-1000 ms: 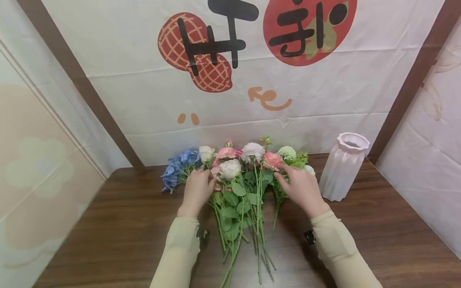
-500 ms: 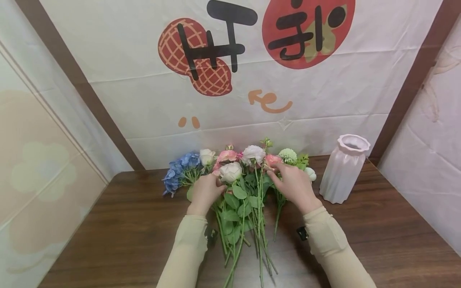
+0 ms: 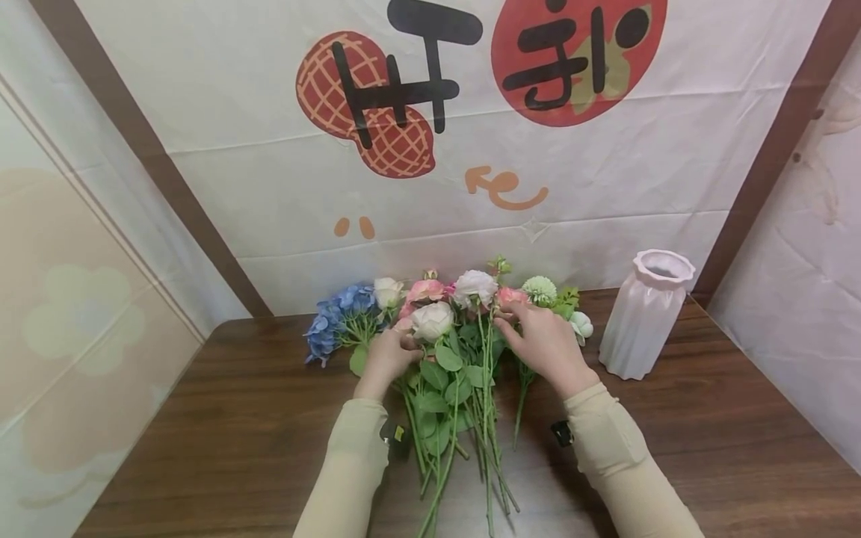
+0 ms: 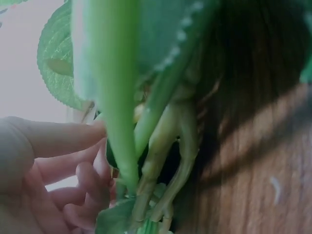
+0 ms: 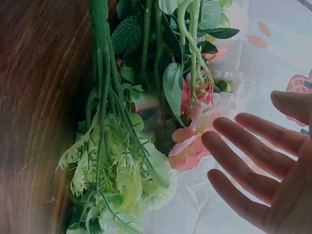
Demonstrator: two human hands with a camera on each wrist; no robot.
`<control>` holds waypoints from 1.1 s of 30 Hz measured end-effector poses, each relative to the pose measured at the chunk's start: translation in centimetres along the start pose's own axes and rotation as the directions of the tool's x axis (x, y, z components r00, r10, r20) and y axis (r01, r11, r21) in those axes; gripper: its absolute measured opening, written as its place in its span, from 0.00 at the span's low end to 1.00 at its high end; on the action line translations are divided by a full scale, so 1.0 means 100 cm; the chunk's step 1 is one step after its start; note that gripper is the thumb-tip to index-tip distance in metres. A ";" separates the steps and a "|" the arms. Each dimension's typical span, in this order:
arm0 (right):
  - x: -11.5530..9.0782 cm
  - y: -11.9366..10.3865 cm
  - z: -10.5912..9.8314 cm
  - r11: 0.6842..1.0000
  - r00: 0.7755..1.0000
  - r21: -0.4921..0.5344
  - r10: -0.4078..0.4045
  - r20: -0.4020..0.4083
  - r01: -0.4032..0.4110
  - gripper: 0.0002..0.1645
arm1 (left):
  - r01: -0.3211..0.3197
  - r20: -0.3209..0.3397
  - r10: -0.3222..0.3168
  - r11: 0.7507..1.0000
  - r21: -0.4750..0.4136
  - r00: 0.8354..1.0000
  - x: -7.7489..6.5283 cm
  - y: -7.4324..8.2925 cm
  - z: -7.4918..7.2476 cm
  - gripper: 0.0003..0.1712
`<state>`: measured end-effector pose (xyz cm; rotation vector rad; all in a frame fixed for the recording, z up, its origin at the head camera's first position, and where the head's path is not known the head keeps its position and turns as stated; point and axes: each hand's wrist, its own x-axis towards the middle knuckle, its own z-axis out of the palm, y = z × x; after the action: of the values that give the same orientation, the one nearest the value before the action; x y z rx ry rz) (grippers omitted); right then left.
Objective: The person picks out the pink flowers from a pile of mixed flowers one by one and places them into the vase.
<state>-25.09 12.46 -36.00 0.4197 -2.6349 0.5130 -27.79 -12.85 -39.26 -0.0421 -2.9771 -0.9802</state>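
Observation:
A bunch of artificial flowers lies on the wooden table [image 3: 235, 418], blooms toward the wall and stems toward me. My left hand [image 3: 386, 362] is at the bunch's left side, just below a white rose [image 3: 433, 321]. In the left wrist view its thumb and bent fingers [image 4: 90, 180] come right up to green stems [image 4: 161, 141]; I cannot tell whether they pinch one, as stems and leaves hide the tips. My right hand [image 3: 548, 340] reaches the pink flower [image 3: 511, 297] on the right. Its fingers [image 5: 243, 161] are spread and nearly straight, fingertips at the pink petals [image 5: 192, 146].
A white fluted vase [image 3: 639, 321] stands upright at the back right of the table. Blue hydrangea [image 3: 336, 317] lies at the bunch's left end, a green pompon flower [image 3: 539, 290] at its right. Behind the table hangs a printed cloth [image 3: 269, 187].
Over the second, my left hand has moved right, in under the white rose. My right hand has shifted slightly left at the pink flower. The bunch has stayed nearly in place.

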 end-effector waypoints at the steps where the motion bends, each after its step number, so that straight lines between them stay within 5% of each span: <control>1: 0.000 0.000 0.000 1.000 1.000 0.001 -0.002 -0.001 0.002 0.20 | 0.010 0.004 -0.010 1.000 -0.017 1.000 0.000 -0.001 0.000 0.08; 10: -0.001 0.002 0.000 1.000 1.000 0.009 -0.007 -0.004 0.007 0.19 | 0.116 0.019 -0.115 0.978 -0.172 0.993 0.002 -0.006 0.003 0.08; 17: 0.000 0.001 0.000 1.000 1.000 0.017 0.005 0.010 -0.005 0.20 | 0.173 0.070 -0.159 0.937 -0.303 0.985 0.001 -0.006 0.001 0.16; 24: 0.000 0.001 -0.004 0.999 0.999 0.038 0.025 0.037 -0.026 0.21 | 0.170 0.096 -0.146 0.925 -0.340 0.985 -0.001 -0.004 -0.005 0.20; 28: 0.000 0.001 -0.003 0.998 0.998 0.058 0.030 0.049 -0.033 0.20 | 0.171 0.106 -0.142 0.917 -0.360 0.984 -0.003 -0.006 -0.006 0.10; 30: -0.001 0.002 -0.002 0.997 0.998 0.065 0.031 0.054 -0.034 0.20 | 0.179 0.128 -0.138 0.896 -0.407 0.982 -0.003 -0.007 -0.007 0.04; 33: -0.001 0.003 -0.002 0.997 0.998 0.067 0.029 0.057 -0.033 0.20 | 0.192 0.159 -0.133 0.866 -0.462 0.978 -0.001 -0.010 -0.008 0.13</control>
<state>-25.04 12.83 -35.99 0.4202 -2.6877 0.6102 -27.74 -14.11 -39.18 0.1569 -2.7913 -1.7721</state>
